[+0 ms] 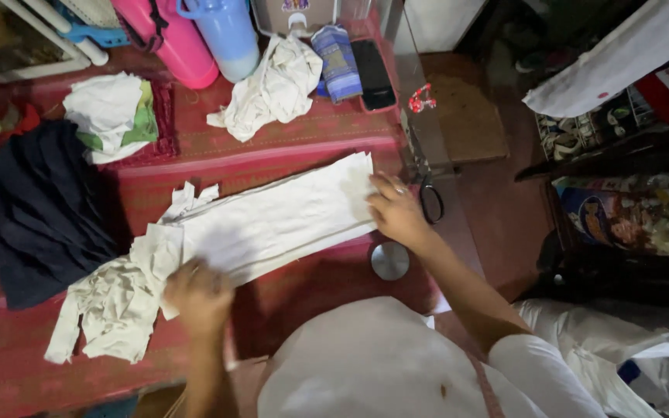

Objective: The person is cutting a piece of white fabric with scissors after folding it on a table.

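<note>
A red table [288,143] fills most of the view, its right edge running down past the scissors. A dark garment [36,205] lies heaped at its left edge. Across the middle lies a long cream cloth [280,217], folded flat into a strip that slants from the near left up toward the right edge. At the strip's left end a crumpled cream heap [114,302] spills toward the near edge. Another crumpled cream cloth [272,85] sits toward the far edge, beside a pink bottle [176,39] and a pale blue jug [230,35]. A white and green bundle [110,116] lies toward the far left.

The right hand [396,213] presses flat on the strip's right end, fingers spread and gripping nothing. The left hand [199,294] rests on the strip's left end where it meets the heap; its fingers curl down, but whether they pinch the cloth cannot be told. Black-handled scissors [430,197] lie at the right edge, just beside the right hand. A small round metal disc [389,261] sits near the right wrist.
</note>
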